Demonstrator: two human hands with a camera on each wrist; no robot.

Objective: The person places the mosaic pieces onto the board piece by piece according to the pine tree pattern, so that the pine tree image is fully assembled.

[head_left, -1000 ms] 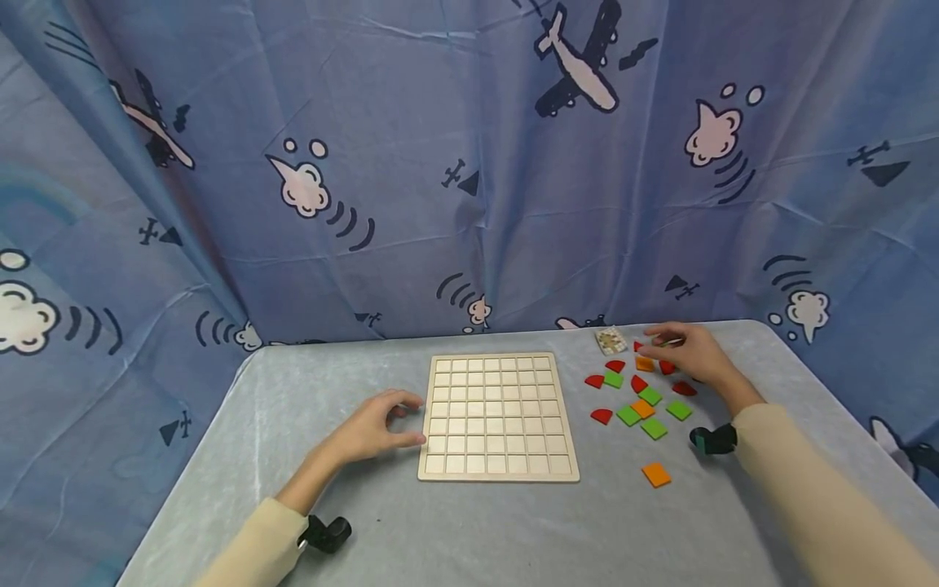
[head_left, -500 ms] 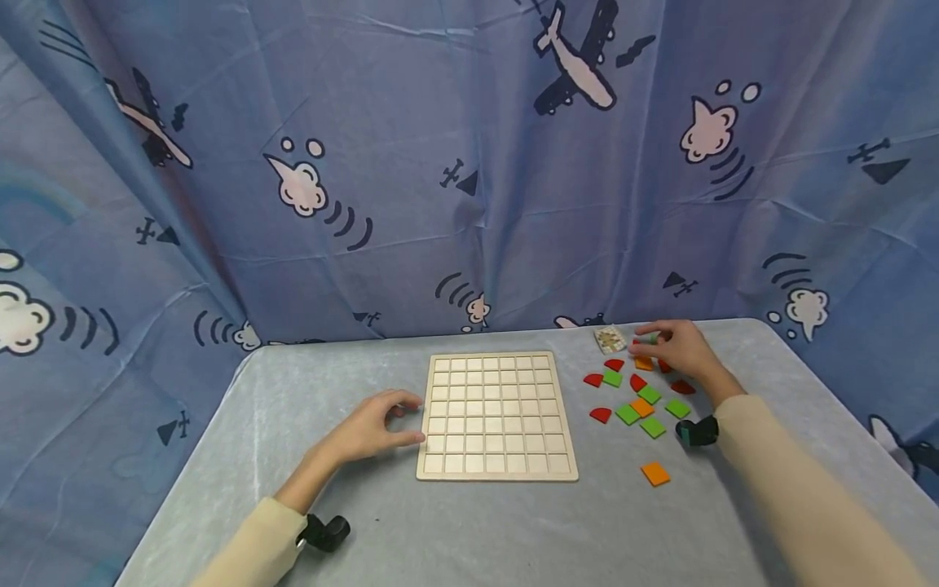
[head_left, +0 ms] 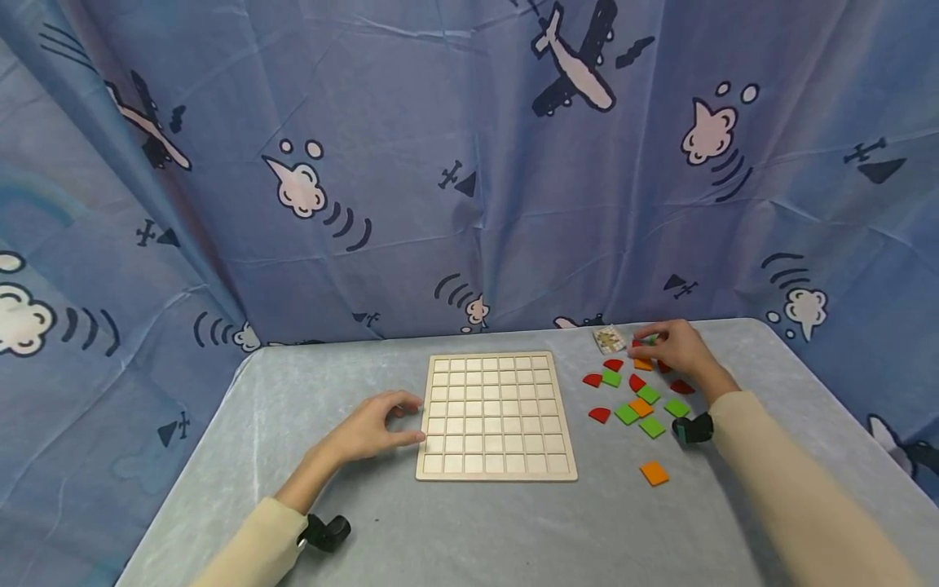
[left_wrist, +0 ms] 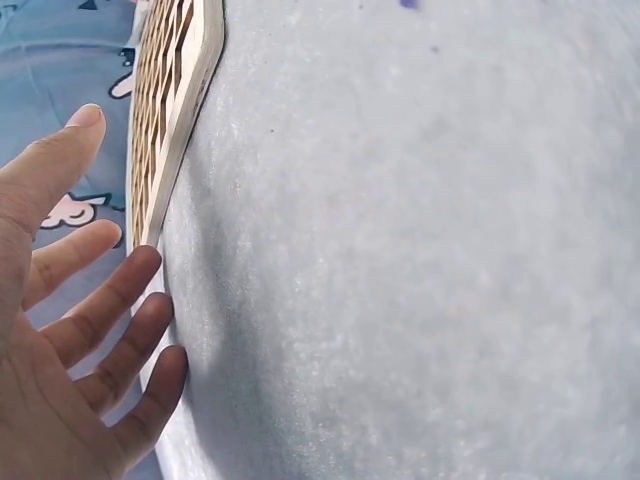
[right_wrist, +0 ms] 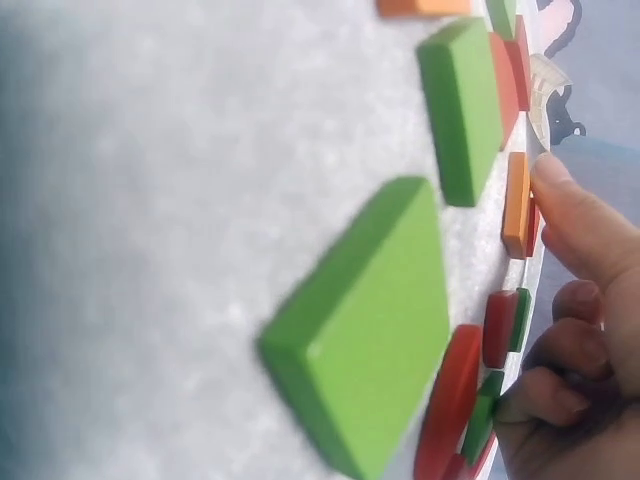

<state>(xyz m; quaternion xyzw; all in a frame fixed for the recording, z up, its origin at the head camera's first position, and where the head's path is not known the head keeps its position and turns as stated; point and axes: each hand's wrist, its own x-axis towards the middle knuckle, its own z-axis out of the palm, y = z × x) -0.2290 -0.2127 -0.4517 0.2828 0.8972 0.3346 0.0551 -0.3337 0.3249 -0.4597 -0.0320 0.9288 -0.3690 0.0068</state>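
A pale wooden board [head_left: 499,417] with a grid of square recesses lies on the table. My left hand [head_left: 376,425] is at its left edge, thumb and fingers apart; in the left wrist view the fingers [left_wrist: 120,340] are loosely bent with nothing in them. At the far right, my right hand [head_left: 678,346] reaches over the loose pieces. A red quarter-round piece [head_left: 636,343] shows between its thumb and forefinger; whether they pinch it is not clear. An orange square [head_left: 643,364] lies just under the thumb. In the right wrist view the other fingers [right_wrist: 550,395] are curled.
Several green squares [head_left: 651,427], red quarter-rounds [head_left: 599,415] and orange tiles lie right of the board. One orange square [head_left: 654,473] sits nearer the front. A small patterned card or tile [head_left: 609,339] lies at the back edge, before a blue printed curtain [head_left: 381,204].
My right hand has shifted slightly left and settled over the red quarter-round piece, staying almost still over the last half second. The left hand and the board have not moved.
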